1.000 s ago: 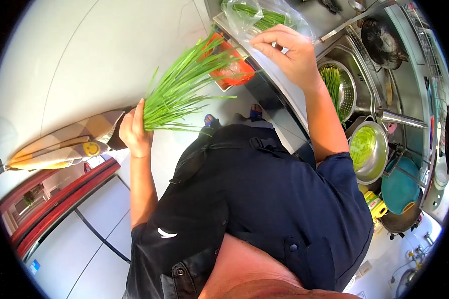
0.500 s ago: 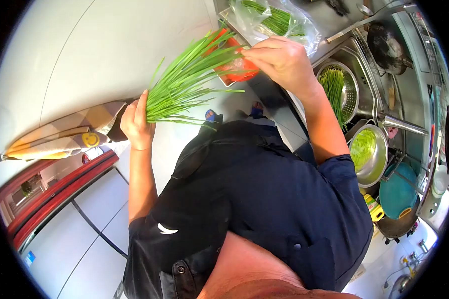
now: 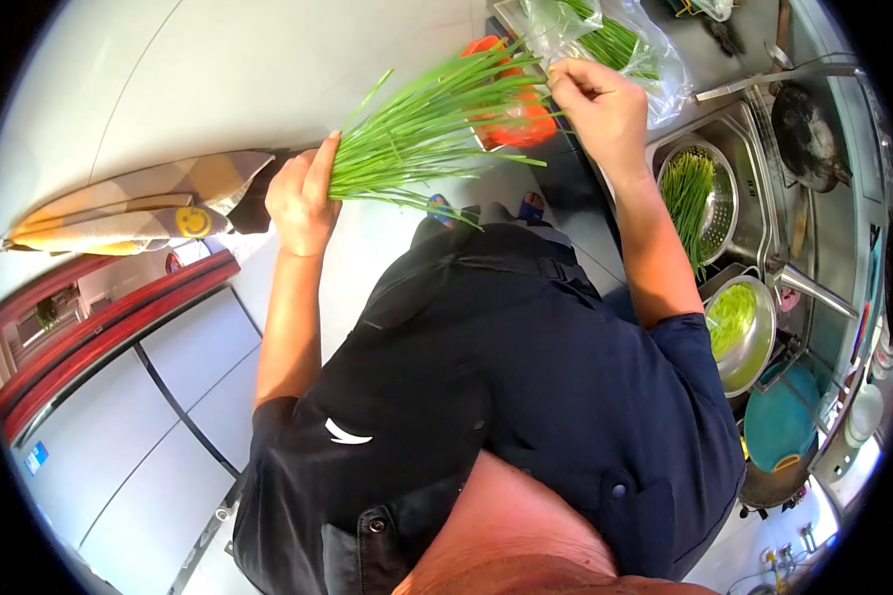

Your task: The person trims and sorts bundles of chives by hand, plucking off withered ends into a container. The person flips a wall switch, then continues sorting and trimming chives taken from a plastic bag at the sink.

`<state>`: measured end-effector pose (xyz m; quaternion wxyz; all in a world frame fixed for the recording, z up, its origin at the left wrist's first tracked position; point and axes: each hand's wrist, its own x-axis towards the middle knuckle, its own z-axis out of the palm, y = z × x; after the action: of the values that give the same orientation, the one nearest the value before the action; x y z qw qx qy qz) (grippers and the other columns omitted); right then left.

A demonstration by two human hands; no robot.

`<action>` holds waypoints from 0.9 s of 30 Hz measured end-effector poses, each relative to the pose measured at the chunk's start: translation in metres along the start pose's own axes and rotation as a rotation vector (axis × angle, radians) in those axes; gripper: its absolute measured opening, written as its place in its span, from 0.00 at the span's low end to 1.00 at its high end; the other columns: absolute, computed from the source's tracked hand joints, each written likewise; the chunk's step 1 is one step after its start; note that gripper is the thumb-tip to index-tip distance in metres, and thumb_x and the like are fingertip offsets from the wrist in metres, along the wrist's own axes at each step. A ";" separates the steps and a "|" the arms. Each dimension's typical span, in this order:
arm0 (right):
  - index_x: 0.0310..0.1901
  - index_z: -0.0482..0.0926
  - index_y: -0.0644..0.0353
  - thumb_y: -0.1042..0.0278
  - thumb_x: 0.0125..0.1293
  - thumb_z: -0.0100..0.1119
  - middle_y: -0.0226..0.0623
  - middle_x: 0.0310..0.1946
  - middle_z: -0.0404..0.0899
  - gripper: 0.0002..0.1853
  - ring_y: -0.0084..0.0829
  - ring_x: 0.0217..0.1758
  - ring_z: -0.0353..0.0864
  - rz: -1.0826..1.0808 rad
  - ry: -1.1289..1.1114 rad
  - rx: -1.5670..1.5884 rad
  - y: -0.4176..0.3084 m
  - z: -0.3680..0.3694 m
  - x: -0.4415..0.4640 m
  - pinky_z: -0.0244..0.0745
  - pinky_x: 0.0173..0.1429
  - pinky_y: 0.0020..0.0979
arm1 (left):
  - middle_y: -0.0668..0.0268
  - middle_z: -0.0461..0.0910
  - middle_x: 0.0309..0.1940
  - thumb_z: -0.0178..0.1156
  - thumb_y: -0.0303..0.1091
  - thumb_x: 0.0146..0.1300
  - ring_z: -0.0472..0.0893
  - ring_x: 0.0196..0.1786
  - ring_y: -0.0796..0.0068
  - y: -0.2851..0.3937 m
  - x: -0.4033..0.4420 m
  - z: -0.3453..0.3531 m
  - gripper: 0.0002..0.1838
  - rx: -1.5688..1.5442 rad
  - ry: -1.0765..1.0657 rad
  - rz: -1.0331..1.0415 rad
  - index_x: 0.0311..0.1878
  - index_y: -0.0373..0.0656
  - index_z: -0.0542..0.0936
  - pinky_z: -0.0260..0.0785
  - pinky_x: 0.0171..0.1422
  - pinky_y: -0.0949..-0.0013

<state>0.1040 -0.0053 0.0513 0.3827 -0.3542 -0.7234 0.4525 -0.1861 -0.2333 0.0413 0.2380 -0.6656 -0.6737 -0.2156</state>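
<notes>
A loose, fanned-out bunch of long green chives [image 3: 427, 129] is gripped at its left end by my left hand [image 3: 306, 193], its fingers wrapped around the stalks. The leaf tips spread up and to the right. At those tips, my right hand [image 3: 600, 111] is closed in a pinch, apparently on the end of a chive leaf; the fingertips partly hide it. Under the tips stands a bin with an orange-red bag [image 3: 526, 124]. Just beyond my right hand, more chives [image 3: 615, 42] lie in a clear plastic bag [image 3: 670, 79].
On the right, a metal colander [image 3: 722, 203] with chives sits in the steel sink [image 3: 759, 149]. Nearby are a steel bowl [image 3: 759, 347] of pale green slices, a teal basin [image 3: 779, 421] and a black wok [image 3: 809, 134]. A cloth [image 3: 139, 208] lies at the left.
Both hands and the bunch sit slightly higher and further right in view; the whole scene has shifted somewhat too. My left hand keeps its hold, and my right hand stays pinched near the tips.
</notes>
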 end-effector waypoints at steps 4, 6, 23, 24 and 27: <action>0.45 0.89 0.65 0.71 0.66 0.69 0.27 0.32 0.88 0.09 0.14 0.33 0.81 0.170 0.162 0.090 0.018 0.002 0.006 0.76 0.39 0.21 | 0.65 0.83 0.32 0.66 0.21 0.50 0.80 0.28 0.66 -0.005 -0.003 -0.005 0.28 0.018 0.005 -0.022 0.58 0.46 0.85 0.74 0.32 0.65; 0.45 0.89 0.64 0.71 0.66 0.69 0.30 0.34 0.90 0.09 0.17 0.35 0.84 0.153 0.165 0.027 0.038 0.004 0.006 0.79 0.42 0.23 | 0.65 0.83 0.32 0.65 0.20 0.49 0.80 0.28 0.66 -0.010 -0.008 -0.010 0.29 0.034 -0.008 -0.046 0.58 0.47 0.85 0.74 0.32 0.64; 0.51 0.89 0.51 0.67 0.67 0.58 0.52 0.38 0.86 0.14 0.55 0.41 0.86 0.192 -0.280 -0.808 0.188 0.093 0.007 0.81 0.48 0.48 | 0.61 0.82 0.32 0.69 0.22 0.53 0.81 0.30 0.60 -0.039 -0.062 -0.031 0.28 0.054 -0.005 -0.269 0.61 0.47 0.85 0.76 0.36 0.62; 0.51 0.89 0.53 0.66 0.67 0.60 0.50 0.37 0.87 0.13 0.51 0.39 0.87 0.193 -0.251 -0.774 0.188 0.090 0.009 0.82 0.46 0.45 | 0.61 0.82 0.32 0.69 0.22 0.53 0.81 0.30 0.60 -0.038 -0.062 -0.032 0.28 0.059 0.000 -0.269 0.61 0.47 0.85 0.76 0.36 0.62; 0.46 0.89 0.55 0.61 0.68 0.64 0.44 0.36 0.89 0.12 0.43 0.37 0.89 0.204 -0.110 -0.484 0.179 0.088 0.018 0.82 0.44 0.40 | 0.59 0.84 0.33 0.70 0.23 0.53 0.83 0.32 0.61 -0.035 -0.058 -0.034 0.28 0.055 -0.002 -0.214 0.60 0.46 0.84 0.77 0.37 0.63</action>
<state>0.0485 0.0366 -0.1362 0.1996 -0.4814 -0.7907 0.3212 -0.2202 -0.3008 0.0337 0.2311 -0.5833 -0.7469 -0.2204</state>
